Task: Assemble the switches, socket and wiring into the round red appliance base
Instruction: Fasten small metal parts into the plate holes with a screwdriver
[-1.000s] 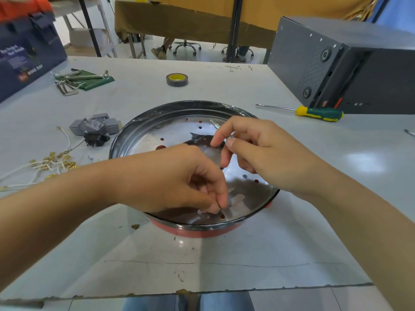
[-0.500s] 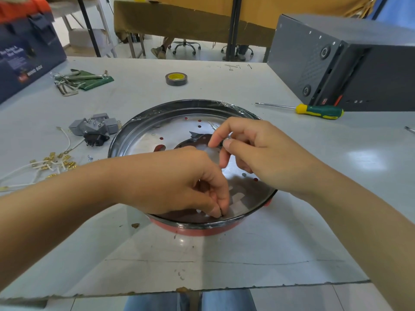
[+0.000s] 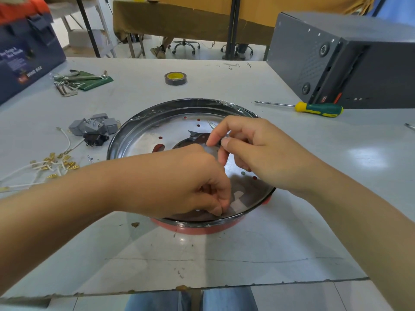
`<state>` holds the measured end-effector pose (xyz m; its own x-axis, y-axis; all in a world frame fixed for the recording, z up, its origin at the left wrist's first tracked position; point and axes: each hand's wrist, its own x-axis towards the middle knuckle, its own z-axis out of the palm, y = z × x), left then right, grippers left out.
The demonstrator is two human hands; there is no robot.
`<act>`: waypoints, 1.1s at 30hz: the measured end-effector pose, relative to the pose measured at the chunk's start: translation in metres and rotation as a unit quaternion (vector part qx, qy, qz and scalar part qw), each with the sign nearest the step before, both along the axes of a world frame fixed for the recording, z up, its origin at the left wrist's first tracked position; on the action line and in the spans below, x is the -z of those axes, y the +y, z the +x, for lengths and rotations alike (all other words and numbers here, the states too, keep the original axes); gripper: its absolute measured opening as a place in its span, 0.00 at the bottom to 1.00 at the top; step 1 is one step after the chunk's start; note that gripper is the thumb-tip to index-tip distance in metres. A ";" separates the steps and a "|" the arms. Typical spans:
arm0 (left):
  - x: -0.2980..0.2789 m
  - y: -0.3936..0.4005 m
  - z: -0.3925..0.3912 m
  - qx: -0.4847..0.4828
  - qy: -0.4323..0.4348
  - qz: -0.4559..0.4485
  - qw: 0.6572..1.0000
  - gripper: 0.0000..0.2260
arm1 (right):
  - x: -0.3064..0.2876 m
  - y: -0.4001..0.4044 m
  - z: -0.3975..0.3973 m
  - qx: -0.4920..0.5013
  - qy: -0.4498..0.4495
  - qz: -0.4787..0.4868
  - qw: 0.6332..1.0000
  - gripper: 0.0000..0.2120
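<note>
The round red appliance base sits mid-table, its shiny perforated metal inside facing up. My left hand reaches in at the near rim, fingertips curled and pinching a small part that they hide. Over the centre, my right hand pinches a thin metal piece whose tip shows past the index finger. Grey switches and a black socket lie left of the base. White wires with brass terminals lie further left.
A yellow-green screwdriver lies at the right, in front of a large grey box. A tape roll and hex keys on a green pouch lie behind. A blue box stands far left. The table's chipped front edge is close.
Both hands stay inside the base with only slight finger shifts. The thin metal tip by my right index finger shows less than before.
</note>
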<state>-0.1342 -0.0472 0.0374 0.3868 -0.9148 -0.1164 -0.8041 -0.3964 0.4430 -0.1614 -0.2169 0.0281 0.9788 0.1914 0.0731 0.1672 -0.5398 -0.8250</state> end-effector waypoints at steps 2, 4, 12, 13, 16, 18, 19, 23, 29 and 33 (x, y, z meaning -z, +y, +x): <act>0.002 0.002 -0.001 0.007 -0.018 -0.026 0.999 0.03 | 0.000 0.000 0.000 0.001 0.001 0.003 1.000 0.14; 0.003 0.003 -0.003 0.010 -0.024 -0.049 0.998 0.06 | 0.000 0.000 0.000 0.004 0.001 0.008 1.000 0.13; 0.008 0.008 -0.002 -0.038 0.048 -0.092 0.994 0.01 | -0.006 -0.009 -0.001 0.005 0.021 0.138 0.990 0.09; 0.008 0.008 -0.002 -0.038 0.045 -0.090 0.994 0.00 | -0.006 -0.010 0.000 0.004 0.024 0.149 0.989 0.09; 0.006 0.007 -0.002 -0.023 0.036 -0.079 0.996 0.02 | -0.006 -0.011 0.000 0.004 0.027 0.159 0.987 0.10; 0.004 0.006 -0.002 -0.013 0.023 -0.069 0.997 0.05 | -0.006 -0.011 0.000 0.005 0.028 0.156 0.987 0.10; 0.004 0.006 -0.001 -0.009 0.020 -0.064 0.998 0.05 | -0.005 -0.011 0.000 0.005 0.028 0.155 0.987 0.10; 0.005 0.004 0.001 -0.005 0.036 -0.061 0.997 0.02 | -0.005 -0.013 0.001 -0.002 0.023 0.160 0.987 0.10; 0.007 0.006 0.005 -0.030 0.127 -0.063 0.989 0.03 | -0.006 -0.020 0.001 -0.059 0.035 0.217 0.974 0.13; 0.008 0.005 0.006 -0.036 0.152 -0.059 0.986 0.03 | -0.006 -0.026 0.001 -0.096 0.035 0.262 0.960 0.14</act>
